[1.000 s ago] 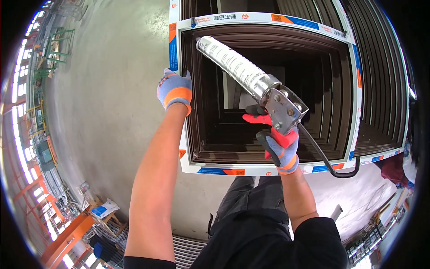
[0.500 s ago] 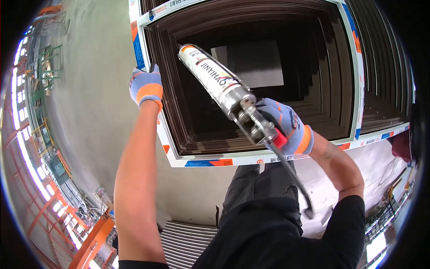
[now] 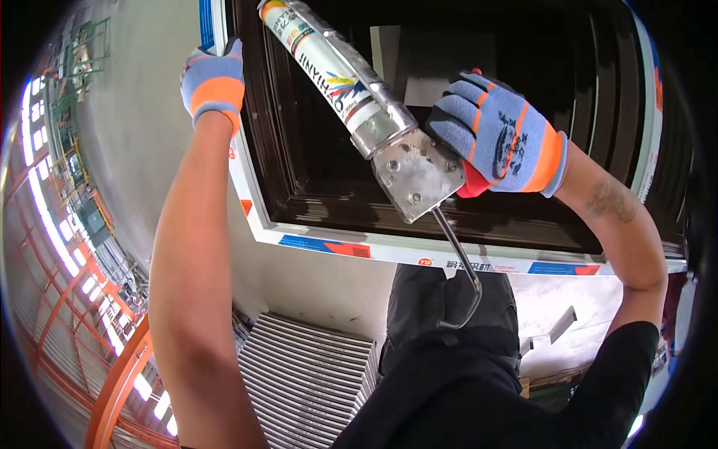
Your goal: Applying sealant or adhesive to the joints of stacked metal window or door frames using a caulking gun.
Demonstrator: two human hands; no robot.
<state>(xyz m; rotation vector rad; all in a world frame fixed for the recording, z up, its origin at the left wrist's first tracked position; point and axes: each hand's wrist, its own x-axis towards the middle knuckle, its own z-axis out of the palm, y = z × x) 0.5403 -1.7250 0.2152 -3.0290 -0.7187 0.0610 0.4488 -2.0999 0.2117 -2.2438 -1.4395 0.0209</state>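
Observation:
A stack of dark brown window frames [image 3: 329, 211] lies before me, the top one edged with white printed film. At its left side my left hand [image 3: 213, 78], in a blue-grey and orange glove, is closed over the film-covered edge. My right hand [image 3: 493, 131], gloved alike, is wrapped round the red-gripped handle of a caulking gun [image 3: 419, 168]. A white sealant cartridge [image 3: 318, 63] sits in the gun, its front end toward the upper left. The gun is held over the frame opening, its bent steel rod [image 3: 454, 243] hanging back toward my waist. My right fingers partly hide the handle.
Ribbed grey metal profiles [image 3: 307, 374] are stacked low, to the left of my legs. Grey floor [image 3: 142, 150] runs along the left, with orange railings [image 3: 120, 385] and green racks [image 3: 86, 56] beyond. A pale loose strip [image 3: 553, 328] lies at the lower right.
My right hand has risen and rolled so that its back faces up, turning the gun and showing its flat metal plate. The rod has swung leftward. My left hand stays on the frame edge.

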